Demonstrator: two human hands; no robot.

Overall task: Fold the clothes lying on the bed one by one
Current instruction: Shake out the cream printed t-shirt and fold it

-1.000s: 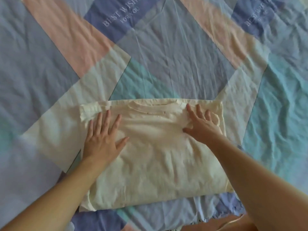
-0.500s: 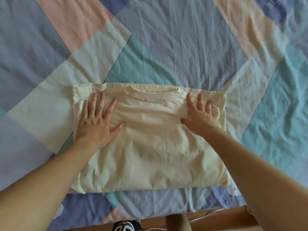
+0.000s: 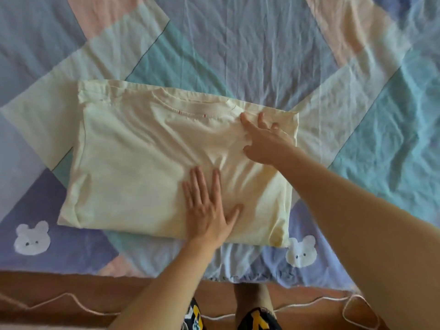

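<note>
A cream t-shirt (image 3: 133, 163) lies folded into a rectangle on the bed, collar toward the far side. My left hand (image 3: 207, 206) presses flat on the shirt's near middle, fingers straight and spread. My right hand (image 3: 266, 141) rests on the shirt's far right corner beside the collar; its fingers look slightly bent into the cloth. Small wrinkles run between the two hands.
The bed is covered by a pastel patchwork sheet (image 3: 262, 55) with two white bear patches (image 3: 32, 239) near the front edge. A wooden floor (image 3: 59, 289) with a thin white cord (image 3: 147, 310) lies below the bed edge.
My left hand has slid from the shirt's far left corner to its near middle. My right hand stays near the far right corner. The view has tilted down, showing the bed edge and floor.
</note>
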